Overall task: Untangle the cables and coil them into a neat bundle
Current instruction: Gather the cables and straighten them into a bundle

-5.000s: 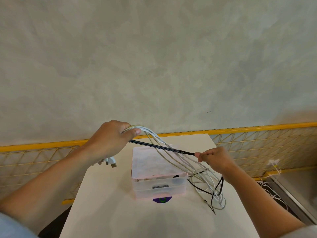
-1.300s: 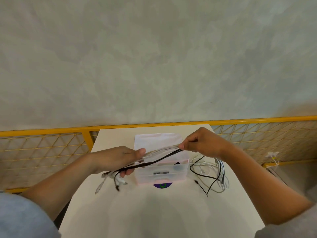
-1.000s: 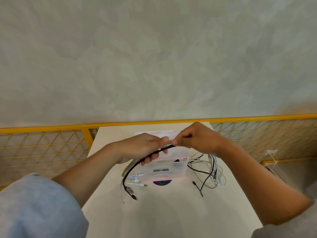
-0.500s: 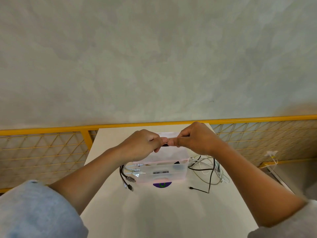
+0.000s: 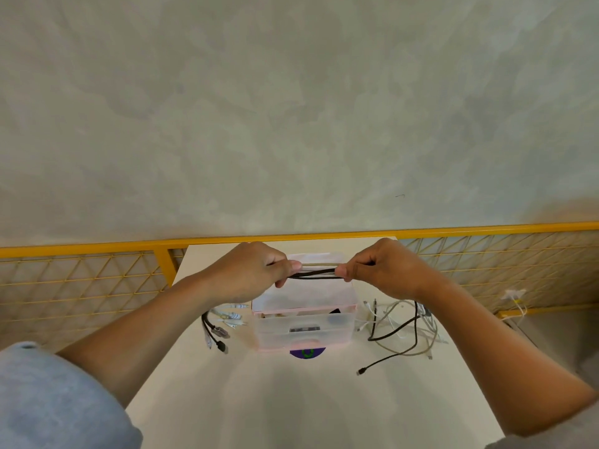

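Head view: your left hand and right hand each pinch the cables, stretched between them above the translucent box. Your fists hide the runs to the plug ends left of the box and to the loose loops on the table right of it. A yellow mesh rail runs behind.

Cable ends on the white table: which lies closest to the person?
The small black plug right of the clear plastic box, alone; the others lie farther back.
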Demonstrator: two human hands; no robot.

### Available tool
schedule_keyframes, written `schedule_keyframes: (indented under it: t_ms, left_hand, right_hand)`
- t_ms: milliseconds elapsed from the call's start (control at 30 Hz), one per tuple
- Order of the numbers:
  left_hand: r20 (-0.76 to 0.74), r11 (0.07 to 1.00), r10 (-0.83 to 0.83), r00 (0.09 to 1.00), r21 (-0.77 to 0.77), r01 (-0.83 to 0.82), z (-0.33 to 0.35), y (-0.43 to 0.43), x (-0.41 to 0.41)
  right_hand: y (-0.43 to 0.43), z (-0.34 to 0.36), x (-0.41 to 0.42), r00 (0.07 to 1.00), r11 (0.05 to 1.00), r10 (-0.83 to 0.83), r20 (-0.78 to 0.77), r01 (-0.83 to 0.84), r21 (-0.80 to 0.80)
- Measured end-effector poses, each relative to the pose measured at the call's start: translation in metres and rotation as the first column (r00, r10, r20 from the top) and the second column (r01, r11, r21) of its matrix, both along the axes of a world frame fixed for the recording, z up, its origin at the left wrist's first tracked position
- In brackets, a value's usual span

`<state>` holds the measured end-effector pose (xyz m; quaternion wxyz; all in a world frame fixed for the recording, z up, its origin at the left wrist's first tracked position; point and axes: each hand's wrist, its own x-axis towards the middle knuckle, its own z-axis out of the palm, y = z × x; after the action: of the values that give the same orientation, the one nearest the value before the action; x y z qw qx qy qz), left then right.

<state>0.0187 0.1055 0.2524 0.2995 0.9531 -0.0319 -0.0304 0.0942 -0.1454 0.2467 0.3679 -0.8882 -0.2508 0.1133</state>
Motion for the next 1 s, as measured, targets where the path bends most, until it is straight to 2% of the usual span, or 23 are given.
schedule_keyframes:
  t_ms: [267,400,567,767,867,1000]
  left_hand:
    - [-0.051,0.998,0.054,0.997,0.034,-0.052,-0.003,-0.001,0.0]
    - [-0.152,0.998,0.046,0.987,0.044,-0.04,0.003,0.0,-0.004]
    - [-0.204,0.996,0.076,0.976,-0.038,-0.085,0.012,-0.013,-0.005]
    - [-0.058,0.973,0.223,0.973,-0.051,-0.226,0.012,-0.035,0.003]
    - [0.008,0.953,0.285,0.959,-0.115,-0.282,0.014,-0.042,0.003]
    - [0.128,0.945,0.318,0.939,-0.126,-0.303,0.016,-0.049,0.001]
  right_hand:
    - [0.012,-0.011,0.002,0.99,0.995,-0.062,0.127,0.071,-0.065]
    - [0.013,-0.006,-0.004,0.993,0.999,-0.037,0.11,0.038,-0.008]
    - [0.023,-0.003,-0.012,0.99,0.999,-0.024,0.137,0.018,0.048]
    - [0.036,-0.002,-0.024,0.991,0.989,-0.057,0.123,0.04,0.142]
    - [0.038,-0.004,-0.026,0.993,0.975,-0.097,0.071,0.081,0.209]
    - [0.041,-0.005,-0.029,0.988,0.915,-0.145,-0.043,0.151,0.375]
